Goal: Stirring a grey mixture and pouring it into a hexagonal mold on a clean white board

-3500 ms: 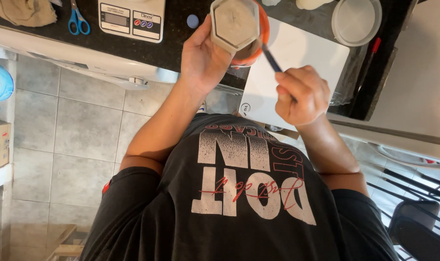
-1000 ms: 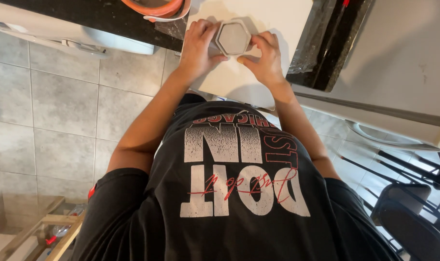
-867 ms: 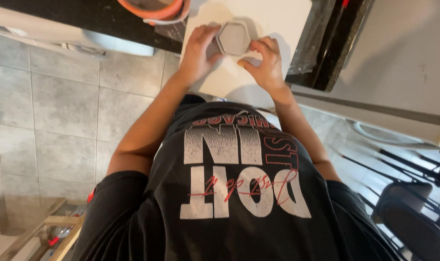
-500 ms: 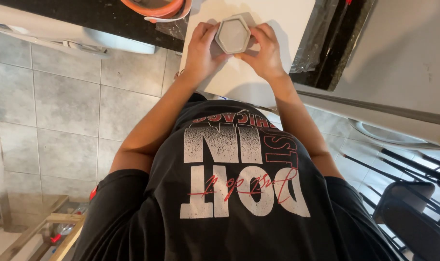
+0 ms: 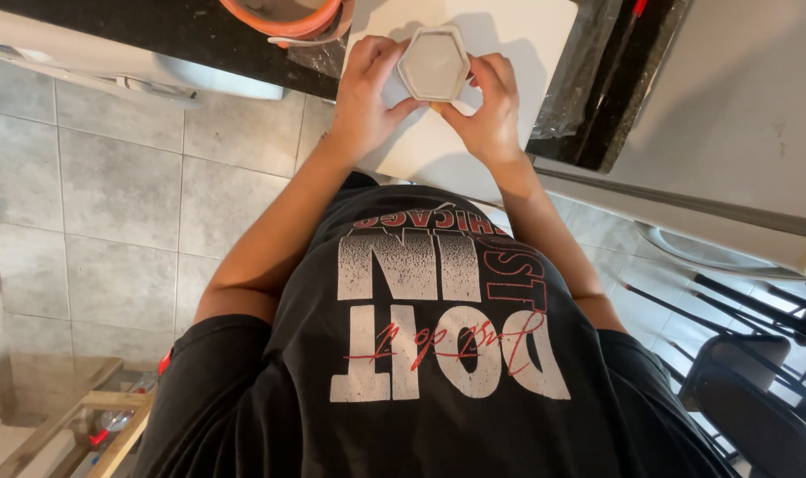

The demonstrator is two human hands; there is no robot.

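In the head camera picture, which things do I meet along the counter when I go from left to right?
Orange bowl → left hand → grey hexagonal mould → right hand → red pen on the dark counter edge.

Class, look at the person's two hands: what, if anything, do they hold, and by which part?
Both hands hold a pale hexagonal mould by its outer sides, left hand on one side, right hand on the other, over a white board.

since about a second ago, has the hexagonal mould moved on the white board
No. The hexagonal mould sits at the same spot on the white board, still held between the left hand and right hand.
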